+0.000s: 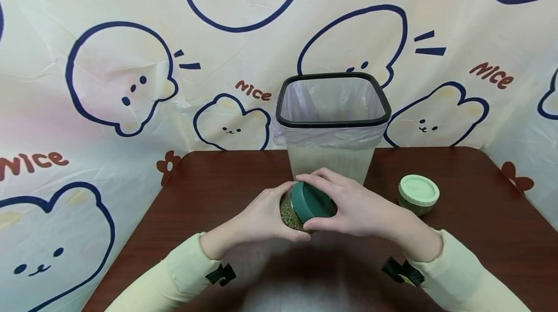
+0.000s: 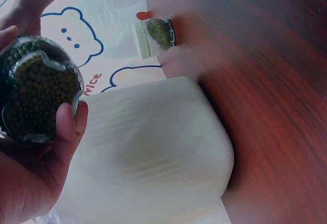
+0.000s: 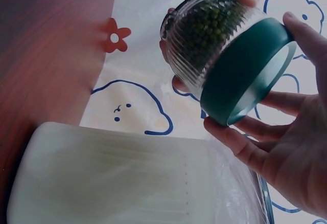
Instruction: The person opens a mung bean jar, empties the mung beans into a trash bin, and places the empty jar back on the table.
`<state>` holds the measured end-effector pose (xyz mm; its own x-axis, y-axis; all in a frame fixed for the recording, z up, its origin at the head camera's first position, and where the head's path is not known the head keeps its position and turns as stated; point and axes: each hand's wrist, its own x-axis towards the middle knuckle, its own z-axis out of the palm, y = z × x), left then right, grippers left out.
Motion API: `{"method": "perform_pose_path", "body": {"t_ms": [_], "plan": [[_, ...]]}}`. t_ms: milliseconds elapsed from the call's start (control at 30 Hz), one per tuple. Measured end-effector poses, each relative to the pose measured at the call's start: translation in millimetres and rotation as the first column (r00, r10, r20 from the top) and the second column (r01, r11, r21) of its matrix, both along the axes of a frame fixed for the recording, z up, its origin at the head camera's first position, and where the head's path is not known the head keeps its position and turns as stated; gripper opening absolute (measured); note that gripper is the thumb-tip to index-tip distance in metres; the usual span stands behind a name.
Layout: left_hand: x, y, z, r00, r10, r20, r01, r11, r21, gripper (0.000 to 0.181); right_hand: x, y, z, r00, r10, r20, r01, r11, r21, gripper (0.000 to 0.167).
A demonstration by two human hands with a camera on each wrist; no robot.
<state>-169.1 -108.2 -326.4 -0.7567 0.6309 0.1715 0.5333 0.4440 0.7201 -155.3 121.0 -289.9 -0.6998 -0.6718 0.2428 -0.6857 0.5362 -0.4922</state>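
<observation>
Between both hands is a clear ribbed glass jar [image 3: 202,37] of small green beans, tilted, with a dark green lid [image 1: 310,201] on its mouth. My left hand [image 1: 263,212] grips the glass body, its fingers curled round the side. With thumb and fingers spread about the rim, my right hand [image 1: 348,203] grips the lid. In the left wrist view the jar's base [image 2: 43,91] faces the camera and beans show through it. Whether the lid is turning cannot be told. Both hands are above the table, in front of the bin.
A pale waste bin [image 1: 333,159] with a black rim and thin plastic liner stands behind the hands. To the right, a second jar [image 1: 418,195] with a light green lid stands on the brown table [image 1: 226,176]. A cartoon-printed sheet [image 1: 244,55] hangs behind.
</observation>
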Motion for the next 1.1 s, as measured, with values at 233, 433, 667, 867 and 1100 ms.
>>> {"method": "perform_pose_path", "body": {"t_ms": [233, 433, 667, 867, 1100], "plan": [[-0.2, 0.3, -0.6, 1.000, -0.022, 0.011, 0.022, 1.000, 0.012, 0.077, -0.5, 3, -0.3, 0.998, 0.047, -0.033, -0.047, 0.999, 0.015, 0.076], [0.6, 1.0, -0.4, 0.998, 0.062, -0.030, -0.063, 0.997, -0.033, 0.081, 0.9, -1, -3.1, 0.997, -0.081, -0.004, 0.082, 0.996, 0.046, 0.080], [-0.4, 3.1, 0.0, 0.996, 0.082, -0.039, -0.084, 0.995, -0.047, 0.083, -0.8, -7, -6.2, 0.971, -0.215, 0.107, 0.206, 0.975, 0.085, 0.085], [-3.5, 3.9, -0.7, 0.997, 0.050, -0.063, -0.050, 0.999, 0.000, 0.082, -0.9, -6, -4.5, 0.975, -0.201, 0.093, 0.198, 0.979, 0.034, 0.077], [-4.4, 4.4, -1.3, 0.996, 0.025, -0.089, -0.022, 0.999, 0.045, 0.081, -0.6, -5, -2.2, 0.984, -0.172, 0.051, 0.172, 0.985, 0.015, 0.076]]}}
